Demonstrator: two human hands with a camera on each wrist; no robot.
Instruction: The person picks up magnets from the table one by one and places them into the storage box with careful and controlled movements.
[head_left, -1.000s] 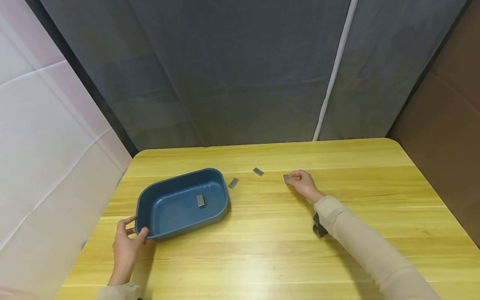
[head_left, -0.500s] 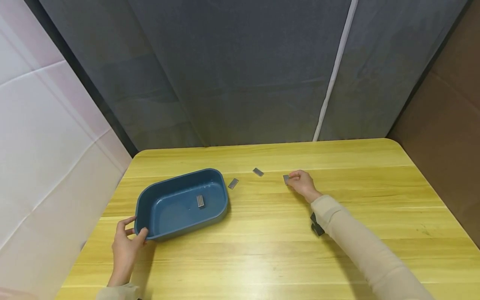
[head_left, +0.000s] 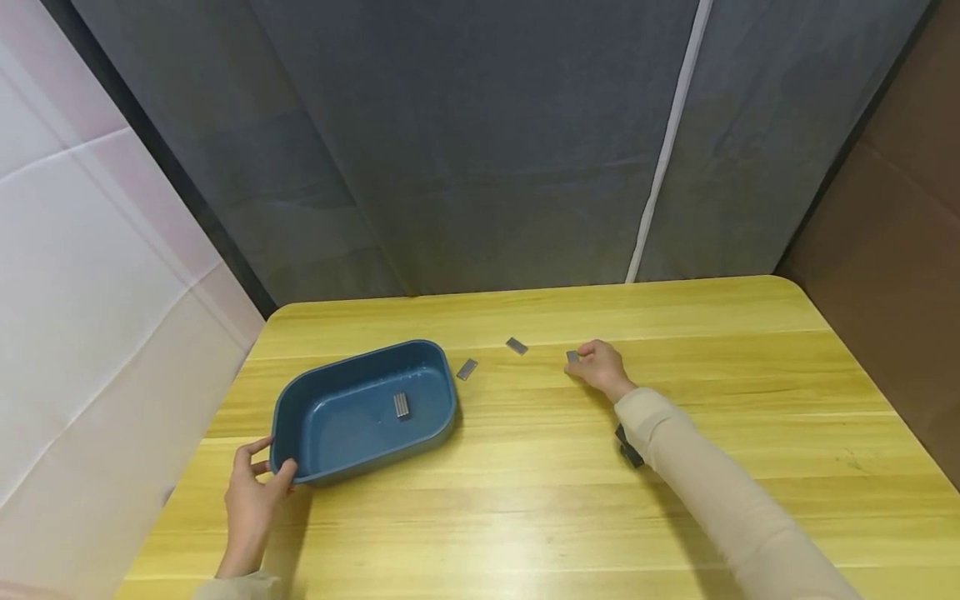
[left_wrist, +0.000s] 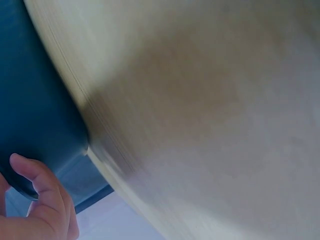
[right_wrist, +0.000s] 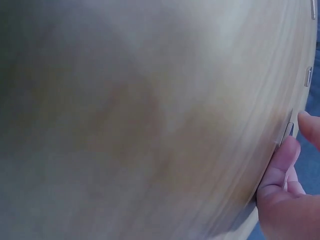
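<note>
A deep blue plastic basin (head_left: 352,421) stands on the left of the table. My left hand (head_left: 251,512) grips its near left corner, thumb over the rim and fingers outside; the left wrist view shows the thumb (left_wrist: 35,175) on the wall. Inside the basin lies a tight row of several narrow grey metal bars (head_left: 401,405). To the right, my right hand (head_left: 602,367) holds a small flat grey metal plate (head_left: 572,357) by thumb and fingers at the table surface, its right part hidden. In the right wrist view the thumb (right_wrist: 287,152) overlaps the plate's end.
Two similar flat grey plates, one (head_left: 467,369) beside the basin and one (head_left: 517,346) farther back, lie between the basin and my right hand. A wooden table (head_left: 525,500) carries everything. Behind it hangs a dark grey curtain (head_left: 480,167); a white panel (head_left: 112,292) borders the left.
My right forearm has shifted slightly left, and the thumb has slid across the near end of the plate. The left hand and basin keep their place.
</note>
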